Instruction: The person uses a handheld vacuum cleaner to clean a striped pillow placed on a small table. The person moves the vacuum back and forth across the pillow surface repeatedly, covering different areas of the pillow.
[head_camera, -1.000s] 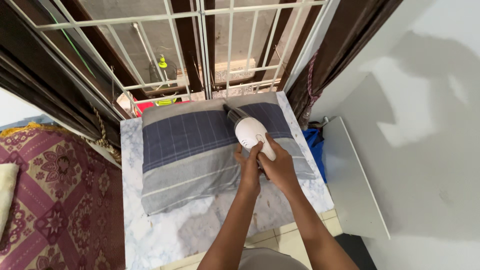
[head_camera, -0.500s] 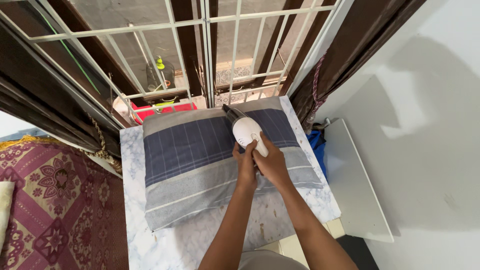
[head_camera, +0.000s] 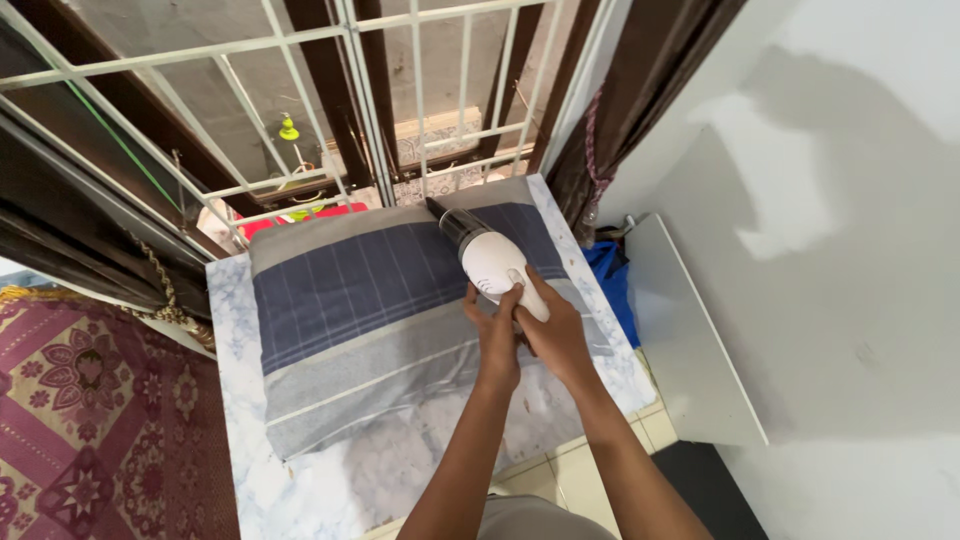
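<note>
A white handheld vacuum (head_camera: 492, 262) with a dark clear nozzle lies on a blue and grey striped pillow (head_camera: 370, 300). Its nozzle points toward the far edge of the pillow. My right hand (head_camera: 556, 335) grips the vacuum's handle from the right. My left hand (head_camera: 496, 332) holds the same handle from the left, its fingers touching the white body. The pillow rests on a marble-patterned table top (head_camera: 235, 400) below a window.
A white metal window grille (head_camera: 380, 110) stands right behind the table. Dark brown curtains (head_camera: 640, 110) hang to the right, with a blue bag (head_camera: 610, 285) below them. A white board (head_camera: 690, 340) leans by the wall. A patterned red rug (head_camera: 90, 420) lies at left.
Both hands and the vacuum have shifted a little toward the far right part of the pillow. The view has tilted slightly.
</note>
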